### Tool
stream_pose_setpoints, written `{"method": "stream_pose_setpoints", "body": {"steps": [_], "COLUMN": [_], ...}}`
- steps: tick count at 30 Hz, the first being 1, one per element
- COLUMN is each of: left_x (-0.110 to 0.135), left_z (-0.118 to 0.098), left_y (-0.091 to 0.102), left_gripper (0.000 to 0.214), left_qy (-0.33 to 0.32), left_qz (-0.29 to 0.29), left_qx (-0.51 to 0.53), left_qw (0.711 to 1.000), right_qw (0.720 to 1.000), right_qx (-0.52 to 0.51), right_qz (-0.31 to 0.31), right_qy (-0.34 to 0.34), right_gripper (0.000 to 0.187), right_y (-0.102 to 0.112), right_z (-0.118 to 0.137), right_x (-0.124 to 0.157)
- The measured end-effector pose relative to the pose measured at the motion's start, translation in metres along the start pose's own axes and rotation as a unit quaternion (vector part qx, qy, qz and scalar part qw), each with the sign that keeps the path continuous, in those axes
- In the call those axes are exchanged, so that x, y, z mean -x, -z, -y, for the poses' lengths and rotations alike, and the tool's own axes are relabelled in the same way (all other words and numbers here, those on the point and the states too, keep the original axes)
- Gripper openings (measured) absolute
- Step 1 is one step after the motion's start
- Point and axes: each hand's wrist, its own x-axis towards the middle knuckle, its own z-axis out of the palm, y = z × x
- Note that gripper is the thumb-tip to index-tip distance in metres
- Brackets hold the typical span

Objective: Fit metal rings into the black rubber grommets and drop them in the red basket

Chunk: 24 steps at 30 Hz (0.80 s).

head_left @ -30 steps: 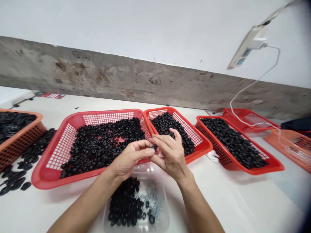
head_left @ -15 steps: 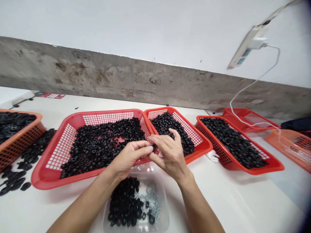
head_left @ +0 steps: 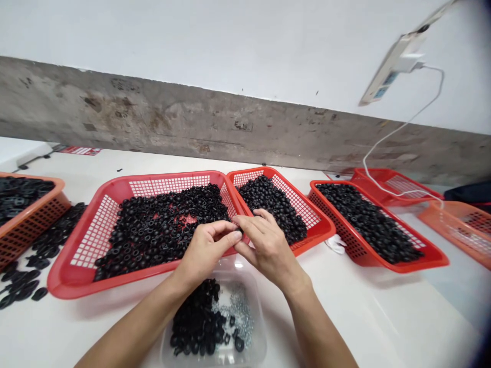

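My left hand (head_left: 205, 249) and my right hand (head_left: 264, 246) meet fingertip to fingertip above a clear plastic tub (head_left: 256, 343). Both are pinched together on a small black part that the fingers almost wholly hide. The tub below holds a heap of black rubber rings (head_left: 197, 322) on its left and small silvery metal pieces (head_left: 240, 312) on its right. Just beyond my hands a large red mesh basket (head_left: 95, 230) is piled with black rings.
Two more red baskets (head_left: 307, 212) (head_left: 429, 255) of black parts stand to the right, with other red and orange baskets (head_left: 466, 225) behind. An orange basket (head_left: 30, 214) sits at far left with loose black parts (head_left: 26, 276) beside it. A white cable (head_left: 399, 130) hangs from a wall power strip (head_left: 391, 74).
My hands stay joined at the fingertips and have shifted slightly left and down in view; the small black part seen between them earlier is now hidden.
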Motion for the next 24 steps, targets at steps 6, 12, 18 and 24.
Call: {"method": "stream_pose_setpoints", "body": {"steps": [6,12,18,24], "left_x": [-0.001,0.001,0.001,-0.001], "left_z": [0.001,-0.003,-0.007,-0.007], "left_y": [0.0,-0.003,-0.003,0.002], "left_gripper": [0.02,0.02,0.028,0.025], "left_qy": [-0.009,-0.004,0.016,0.125], "left_qz": [-0.003,0.002,0.033,0.062], "left_qx": [-0.001,0.01,0.055,0.205], "left_qw": [1.0,1.0,0.998,0.969], "right_qw": [0.998,0.991,0.99,0.992], "right_qx": [-0.006,0.0,-0.044,-0.066], "right_qz": [-0.029,-0.09,-0.122,-0.095], "right_qy": [0.055,0.101,0.062,0.055], "right_gripper": [0.025,0.039,0.044,0.039], "right_y": [-0.009,-0.018,-0.02,-0.016], "right_z": [-0.008,-0.012,-0.012,-0.008], "right_x": [0.001,0.003,0.005,0.002]}}
